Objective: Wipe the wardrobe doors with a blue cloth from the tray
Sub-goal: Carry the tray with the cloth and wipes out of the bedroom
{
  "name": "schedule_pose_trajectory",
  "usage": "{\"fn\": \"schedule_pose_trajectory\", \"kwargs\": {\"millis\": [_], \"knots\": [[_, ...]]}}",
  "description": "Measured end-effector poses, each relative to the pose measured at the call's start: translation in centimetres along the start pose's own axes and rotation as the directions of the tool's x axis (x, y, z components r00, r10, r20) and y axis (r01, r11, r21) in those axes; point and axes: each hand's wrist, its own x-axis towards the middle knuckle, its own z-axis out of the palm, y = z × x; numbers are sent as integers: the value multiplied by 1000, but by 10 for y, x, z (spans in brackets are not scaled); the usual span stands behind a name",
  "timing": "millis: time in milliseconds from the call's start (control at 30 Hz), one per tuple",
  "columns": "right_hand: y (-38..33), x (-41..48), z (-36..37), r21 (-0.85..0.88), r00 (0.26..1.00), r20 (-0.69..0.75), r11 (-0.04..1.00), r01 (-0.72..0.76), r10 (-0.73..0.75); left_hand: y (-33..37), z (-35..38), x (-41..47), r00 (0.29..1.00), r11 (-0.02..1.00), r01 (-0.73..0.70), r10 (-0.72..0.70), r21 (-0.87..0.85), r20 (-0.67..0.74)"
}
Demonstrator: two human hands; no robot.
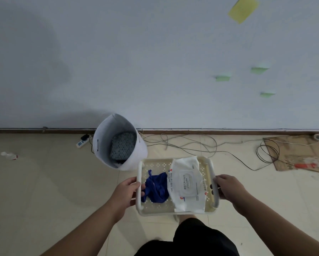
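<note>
One blue cloth (157, 187), soft and crumpled, lies in the left half of one cream perforated plastic tray (156, 209). It touches one white rectangular wipes pack (187, 183) in the right half. The left hand (126, 193) and right hand (229, 187) curl round the tray's two side handles. One round white bin (138, 157) stands beyond the tray's far-left corner.
</note>
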Motion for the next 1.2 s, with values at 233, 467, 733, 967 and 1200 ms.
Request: {"fn": "schedule_pose_trajectory", "kwargs": {"millis": [233,467,733,967,1200], "knots": [[-78,92,-18,-65,999,29,997,-29,31,75,40,75,998,1000,25,-25,-1,-63],[-113,179,-4,-32,996,32,996,-81,82,105,55,170,993,996,79,-76,36,-87],[-121,288,31,-2,990,-45,991,-132,132,105,61,293,990,992,97,-87,82,-115],[-122,362,54,-75,981,-184,994,-74,59,108,66,370,995,996,24,-16,87,-96],[-126,376,55,-102,974,-227,995,0,-23,111,55,383,997,993,-45,38,109,65]]}}
